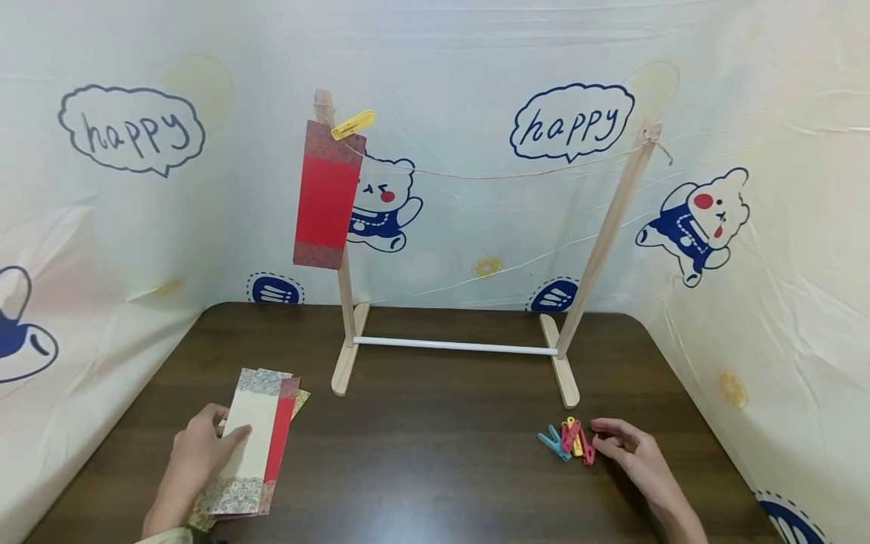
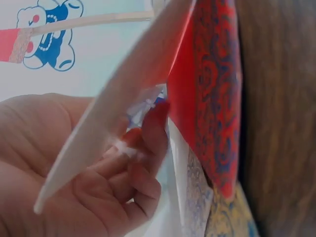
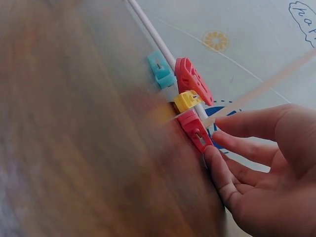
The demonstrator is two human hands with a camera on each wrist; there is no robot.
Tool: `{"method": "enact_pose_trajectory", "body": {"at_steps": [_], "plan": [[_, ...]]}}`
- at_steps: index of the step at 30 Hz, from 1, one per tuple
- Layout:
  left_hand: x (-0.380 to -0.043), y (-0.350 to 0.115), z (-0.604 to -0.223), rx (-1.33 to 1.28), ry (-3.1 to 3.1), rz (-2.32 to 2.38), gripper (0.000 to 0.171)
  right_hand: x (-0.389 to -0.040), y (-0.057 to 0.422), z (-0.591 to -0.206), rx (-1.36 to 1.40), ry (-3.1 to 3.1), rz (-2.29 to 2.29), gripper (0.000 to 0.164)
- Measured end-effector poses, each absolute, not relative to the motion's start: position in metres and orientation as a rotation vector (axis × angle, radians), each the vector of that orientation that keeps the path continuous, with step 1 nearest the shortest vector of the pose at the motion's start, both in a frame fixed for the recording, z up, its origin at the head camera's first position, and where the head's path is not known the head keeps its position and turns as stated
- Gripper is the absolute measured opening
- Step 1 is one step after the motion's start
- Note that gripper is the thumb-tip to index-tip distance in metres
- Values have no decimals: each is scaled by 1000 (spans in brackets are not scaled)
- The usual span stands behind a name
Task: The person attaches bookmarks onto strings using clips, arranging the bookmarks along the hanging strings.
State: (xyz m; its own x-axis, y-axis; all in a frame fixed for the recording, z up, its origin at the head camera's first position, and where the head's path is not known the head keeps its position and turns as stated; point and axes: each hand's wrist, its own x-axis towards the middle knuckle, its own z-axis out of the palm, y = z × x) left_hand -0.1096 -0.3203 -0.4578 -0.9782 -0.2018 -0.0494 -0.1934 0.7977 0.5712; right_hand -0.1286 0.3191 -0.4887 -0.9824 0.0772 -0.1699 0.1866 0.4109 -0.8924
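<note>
"happy" (image 1: 134, 132) twice on backdrop (image 1: 448, 242)

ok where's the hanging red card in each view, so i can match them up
Head: the hanging red card is upper left of centre, under a yellow clothespin.
Left wrist: upper left, cut off by the edge.
Right wrist: not in it.
Shared landmark, head and left wrist: the printed bear beside it.

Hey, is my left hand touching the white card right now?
Touching. The head view shows it: your left hand holds the white card at its left edge, thumb lying over its face.
</note>
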Motion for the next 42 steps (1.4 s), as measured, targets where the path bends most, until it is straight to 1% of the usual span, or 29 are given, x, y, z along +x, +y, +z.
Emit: {"method": "enact_pose_trajectory", "body": {"at_steps": [3, 9, 12, 16, 20, 24, 29, 40, 42], "plan": [[-109, -321, -457, 330, -2927, -1004, 46, -128, 319, -489, 176, 2574, -1622, 43], [-107, -320, -452, 406, -2864, -1173, 59, -128, 320, -492, 131, 2574, -1649, 44], [-106, -319, -450, 430, -2837, -1209, 61, -127, 321, -494, 124, 2588, -1634, 44], [-106, -316, -449, 422, -2809, -1217, 58, -127, 322, -496, 122, 2623, -1606, 44], [-106, -313, -449, 406, -2789, -1237, 55, -126, 324, -496, 81, 2622, -1588, 38], [-107, -311, -448, 394, -2785, -1258, 55, -125, 327, -494, -40, 2591, -1575, 32], [-107, -306, -448, 371, -2754, -1366, 56, -126, 330, -494, -202, 2592, -1522, 31], [-110, -294, -451, 347, -2652, -1528, 52, -123, 335, -491, -254, 2563, -1477, 22], [-110, -293, -451, 337, -2633, -1545, 51, -122, 338, -489, -260, 2569, -1481, 23]]}}
